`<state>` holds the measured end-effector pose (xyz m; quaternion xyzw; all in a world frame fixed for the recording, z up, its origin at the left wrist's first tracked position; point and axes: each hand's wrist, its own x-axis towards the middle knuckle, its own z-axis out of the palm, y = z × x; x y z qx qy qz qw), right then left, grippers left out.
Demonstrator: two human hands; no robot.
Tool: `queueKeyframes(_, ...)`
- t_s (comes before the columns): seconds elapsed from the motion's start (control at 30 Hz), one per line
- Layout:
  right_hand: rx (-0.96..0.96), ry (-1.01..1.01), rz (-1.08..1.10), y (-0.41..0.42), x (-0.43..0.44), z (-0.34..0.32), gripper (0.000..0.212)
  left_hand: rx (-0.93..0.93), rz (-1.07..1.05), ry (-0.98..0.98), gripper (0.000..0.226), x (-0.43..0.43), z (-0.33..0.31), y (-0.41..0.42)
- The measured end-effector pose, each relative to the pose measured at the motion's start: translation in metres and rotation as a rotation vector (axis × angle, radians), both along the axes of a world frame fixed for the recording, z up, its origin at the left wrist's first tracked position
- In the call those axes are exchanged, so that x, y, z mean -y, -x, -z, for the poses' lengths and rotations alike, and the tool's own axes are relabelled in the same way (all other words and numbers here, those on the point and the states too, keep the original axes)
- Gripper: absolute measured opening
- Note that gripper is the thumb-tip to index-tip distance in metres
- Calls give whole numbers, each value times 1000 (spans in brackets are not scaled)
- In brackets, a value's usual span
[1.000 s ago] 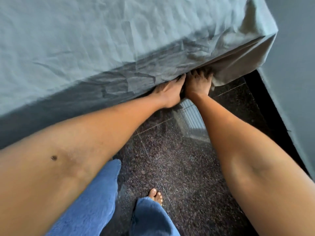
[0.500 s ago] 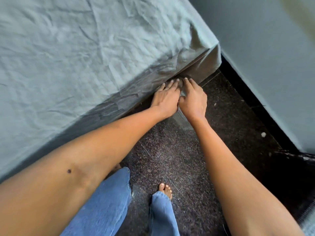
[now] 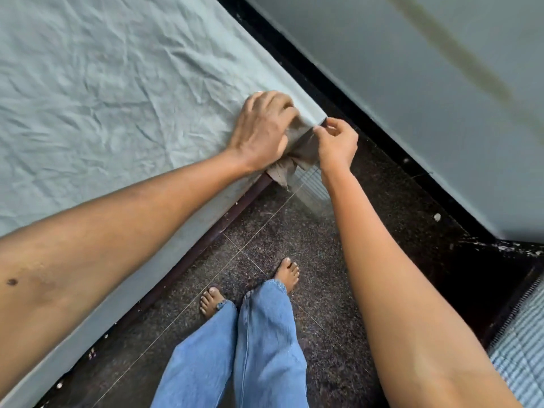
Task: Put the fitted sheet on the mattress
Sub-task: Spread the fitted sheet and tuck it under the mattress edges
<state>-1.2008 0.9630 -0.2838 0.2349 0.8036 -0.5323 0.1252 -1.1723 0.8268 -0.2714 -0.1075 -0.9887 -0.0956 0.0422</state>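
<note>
Rising from the bed's bottom edge, both hands came up to the near corner, where the fitted sheet [image 3: 117, 98] already lay stretched and wrinkled over the mattress [image 3: 153, 269], top and side. The tucking below looked done; the corner fold was getting tidied. The left hand [image 3: 262, 134] arched over the corner, fingers curled onto bunched cloth. The right hand [image 3: 335, 142], just beside it, pinched the fold's edge above the floor [image 3: 294, 231].

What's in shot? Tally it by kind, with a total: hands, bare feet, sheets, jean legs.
Hands: 2, the left hand and right hand, both at the bed corner
Bare feet: 2, the left foot and right foot
Sheets: 1, the fitted sheet
Jean legs: 2, the left jean leg and right jean leg
Total: 7
</note>
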Motion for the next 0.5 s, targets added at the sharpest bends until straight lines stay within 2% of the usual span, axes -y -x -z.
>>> queueKeyframes(0.17,-24,-163,-60,3,2,-6,6,90,103,117,42,17,7,16)
queueKeyframes(0.27,-67,-255,-193,-2,6,-9,8,136,107,206,43,19,10,22)
queueKeyframes(0.33,-68,-249,-230,-10,11,-10,7,144,109,252,52,16,8,29)
queueKeyframes(0.4,-44,-236,-166,-20,15,-4,7,168,132,288,62,15,2,36)
queueKeyframes(0.47,4,-188,-67,-28,19,5,7,177,197,365,61,20,0,40)
queueKeyframes(0.5,35,-136,-10,-30,22,9,23,174,236,420,56,23,0,41)
